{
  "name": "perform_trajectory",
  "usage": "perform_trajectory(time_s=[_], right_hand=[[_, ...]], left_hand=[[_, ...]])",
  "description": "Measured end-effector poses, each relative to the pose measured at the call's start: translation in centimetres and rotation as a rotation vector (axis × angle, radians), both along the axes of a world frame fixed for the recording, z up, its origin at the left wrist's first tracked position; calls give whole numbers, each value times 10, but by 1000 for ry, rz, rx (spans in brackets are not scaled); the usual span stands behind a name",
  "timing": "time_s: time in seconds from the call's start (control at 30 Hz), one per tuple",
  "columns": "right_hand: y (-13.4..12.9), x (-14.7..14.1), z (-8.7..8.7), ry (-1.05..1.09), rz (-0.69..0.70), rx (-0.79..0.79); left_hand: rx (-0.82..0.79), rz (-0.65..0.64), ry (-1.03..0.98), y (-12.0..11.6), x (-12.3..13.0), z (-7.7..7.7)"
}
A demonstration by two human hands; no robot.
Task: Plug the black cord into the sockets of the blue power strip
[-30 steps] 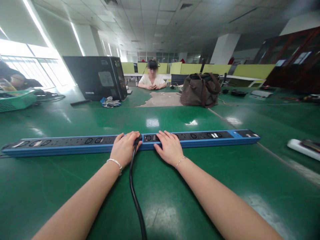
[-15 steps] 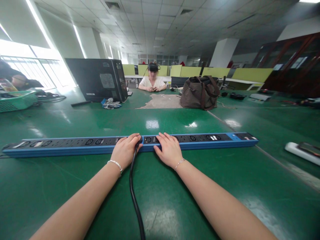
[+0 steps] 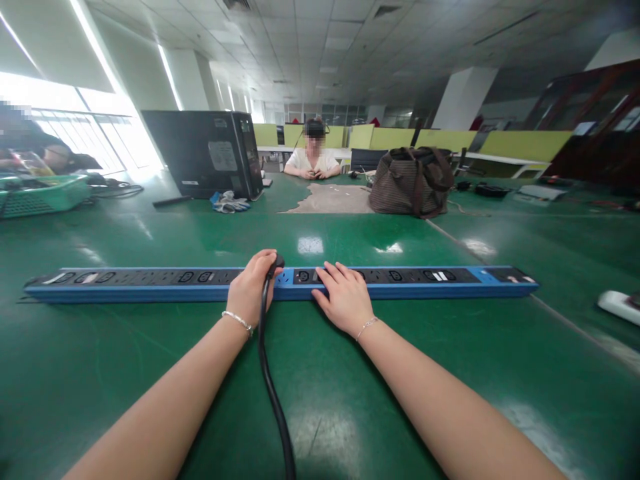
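A long blue power strip (image 3: 340, 291) with black socket panels lies across the green table. My left hand (image 3: 250, 287) is closed round a black plug (image 3: 278, 262), held just above the strip. From the plug a thick black cord (image 3: 270, 380) runs down toward the bottom of the view. Beside the plug, a blue socket section (image 3: 285, 277) shows uncovered. My right hand (image 3: 346, 300) rests on the strip to the right of it, fingers stretched over the sockets and thumb at the front edge. Its fingers cover part of the panel.
Beyond the strip stand a black computer case (image 3: 200, 157), gloves (image 3: 230, 202) and a brown bag (image 3: 413, 183). A green basket (image 3: 45, 195) is at left, a white power strip (image 3: 620, 305) at right. Another person (image 3: 313, 160) sits across the table; one more is at far left.
My left hand has raised the plug off the strip, and the blue socket section under it now shows. My right hand stays on the strip. The whole view has shifted slightly.
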State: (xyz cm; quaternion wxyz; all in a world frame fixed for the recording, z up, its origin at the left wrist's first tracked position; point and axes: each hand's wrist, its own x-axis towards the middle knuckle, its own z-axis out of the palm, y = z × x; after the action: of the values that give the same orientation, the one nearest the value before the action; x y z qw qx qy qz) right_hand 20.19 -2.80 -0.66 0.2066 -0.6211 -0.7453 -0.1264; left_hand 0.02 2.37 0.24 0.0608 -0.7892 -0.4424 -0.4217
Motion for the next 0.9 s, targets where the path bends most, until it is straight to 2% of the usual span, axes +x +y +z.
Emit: perform_trajectory(time_s=[0.17, 0.23, 0.33, 0.4, 0.5, 0.6, 0.73, 0.9], right_hand=[[0, 1, -1, -4, 2, 4], [0, 1, -1, -4, 0, 5], [0, 1, -1, -3, 2, 8], [1, 1, -1, 0, 4, 11], [1, 2, -2, 2, 6, 14], [1, 2, -2, 1, 5, 13], [1, 1, -1, 5, 8, 13], [1, 1, -1, 11, 5, 5]], left_hand=[[108, 32, -154, 3, -22, 16], [95, 126, -232, 7, -41, 22], [-86, 406, -318, 13, -71, 27], [-203, 470, -324, 15, -88, 28], [-273, 414, -272, 16, -100, 24], [-300, 328, -207, 17, -101, 17], [-318, 337, -150, 17, -101, 13], [-318, 318, -96, 16, -99, 16]])
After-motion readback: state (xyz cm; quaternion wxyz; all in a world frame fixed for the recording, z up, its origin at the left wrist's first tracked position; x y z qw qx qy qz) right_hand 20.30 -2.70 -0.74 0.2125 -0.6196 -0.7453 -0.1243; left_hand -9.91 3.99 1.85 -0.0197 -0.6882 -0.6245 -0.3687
